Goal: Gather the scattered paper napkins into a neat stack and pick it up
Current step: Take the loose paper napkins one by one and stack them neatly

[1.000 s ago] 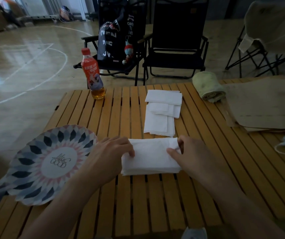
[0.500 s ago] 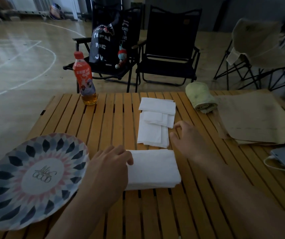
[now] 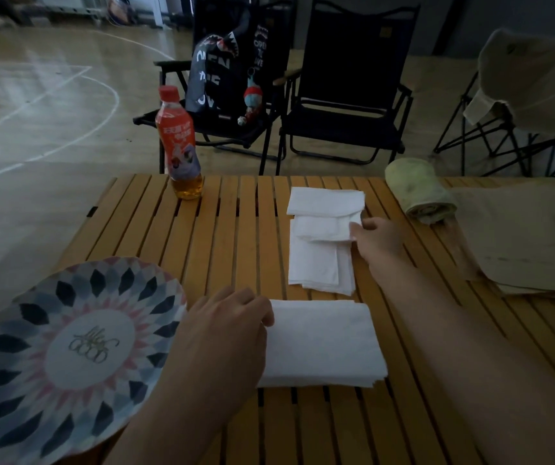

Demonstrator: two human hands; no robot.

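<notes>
A neat stack of white napkins (image 3: 323,344) lies on the wooden slat table (image 3: 235,236) near me. My left hand (image 3: 222,333) rests on the stack's left edge, fingers lying over it. Farther out, three loose napkins overlap in a row: a far one (image 3: 324,201), a middle one (image 3: 321,228) and a nearer one (image 3: 316,266). My right hand (image 3: 378,241) is at the right side of the middle napkin and pinches its edge.
A patterned plate (image 3: 68,354) lies at the left, touching my left hand. A drink bottle (image 3: 178,146) stands at the far left edge. A rolled green towel (image 3: 420,193) and beige sheets (image 3: 524,236) lie to the right. Folding chairs (image 3: 346,95) stand behind the table.
My right hand let go of the near stack and reached forward to the loose napkins, now at the middle one's edge. My left hand stayed on the stack.
</notes>
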